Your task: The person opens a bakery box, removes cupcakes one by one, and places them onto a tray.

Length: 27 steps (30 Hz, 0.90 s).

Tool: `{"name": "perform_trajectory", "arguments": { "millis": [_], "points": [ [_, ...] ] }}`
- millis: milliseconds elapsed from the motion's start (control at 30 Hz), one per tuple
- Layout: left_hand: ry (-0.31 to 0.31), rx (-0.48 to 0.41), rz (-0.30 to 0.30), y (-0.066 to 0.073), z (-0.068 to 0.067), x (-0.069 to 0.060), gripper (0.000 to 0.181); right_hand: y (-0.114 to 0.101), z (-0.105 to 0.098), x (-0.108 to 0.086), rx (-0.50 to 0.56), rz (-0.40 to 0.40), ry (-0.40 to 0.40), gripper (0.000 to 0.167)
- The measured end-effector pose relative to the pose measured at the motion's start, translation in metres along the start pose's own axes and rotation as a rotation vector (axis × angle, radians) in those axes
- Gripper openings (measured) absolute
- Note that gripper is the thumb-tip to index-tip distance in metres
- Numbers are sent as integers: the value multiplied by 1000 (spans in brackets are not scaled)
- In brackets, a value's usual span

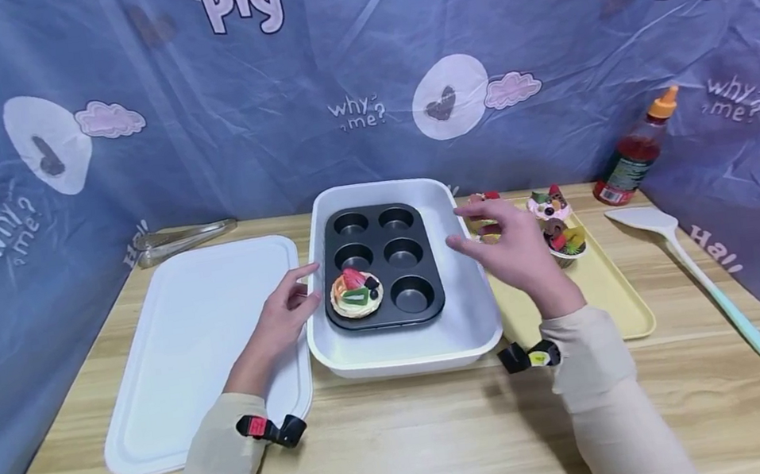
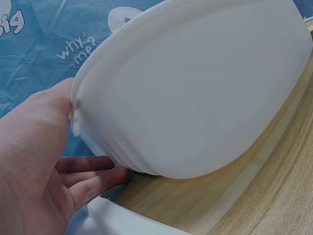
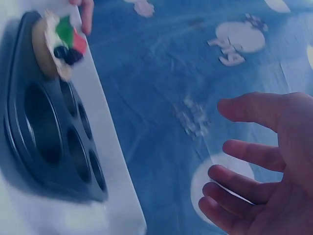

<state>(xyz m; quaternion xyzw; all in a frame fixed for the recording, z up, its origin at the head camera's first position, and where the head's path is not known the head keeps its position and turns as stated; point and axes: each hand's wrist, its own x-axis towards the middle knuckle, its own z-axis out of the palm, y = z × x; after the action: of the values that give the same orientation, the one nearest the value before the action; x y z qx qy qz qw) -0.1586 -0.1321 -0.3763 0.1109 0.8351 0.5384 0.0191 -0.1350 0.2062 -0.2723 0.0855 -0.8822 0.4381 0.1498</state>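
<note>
A white rectangular tub (image 1: 395, 351) holds a black muffin tin (image 1: 391, 317) with several cups. A fruit tart (image 1: 356, 294), topped with red, green and dark pieces, sits over the tin's near-left cup. My left hand (image 1: 282, 314) grips the tub's left edge. In the left wrist view, one digit reaches the rim and the other fingers curl at the lower side of the tub (image 2: 195, 93); part of the contact is hidden. My right hand (image 1: 514, 247) is in the air by the tub's right side, partly over the yellow tray, its fingers spread and holding nothing.
A yellow tray (image 1: 623, 309) on the right carries several decorated cakes, including a cupcake (image 1: 566, 242). A white tray (image 1: 214, 347) lies left, with metal tongs (image 1: 186, 240) behind it. A sauce bottle (image 1: 635, 151) and a spatula (image 1: 707, 286) are far right.
</note>
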Motion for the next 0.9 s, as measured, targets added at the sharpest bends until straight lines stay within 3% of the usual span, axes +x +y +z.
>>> {"name": "perform_trajectory", "arguments": {
  "millis": [567,900],
  "points": [
    [-2,-1,-5,1,0,0,47,-30,60,-2,-99,-118,-205,49],
    [-1,7,-11,2,0,0,47,-30,86,-2,-165,-80,-360,63]
  ]
}}
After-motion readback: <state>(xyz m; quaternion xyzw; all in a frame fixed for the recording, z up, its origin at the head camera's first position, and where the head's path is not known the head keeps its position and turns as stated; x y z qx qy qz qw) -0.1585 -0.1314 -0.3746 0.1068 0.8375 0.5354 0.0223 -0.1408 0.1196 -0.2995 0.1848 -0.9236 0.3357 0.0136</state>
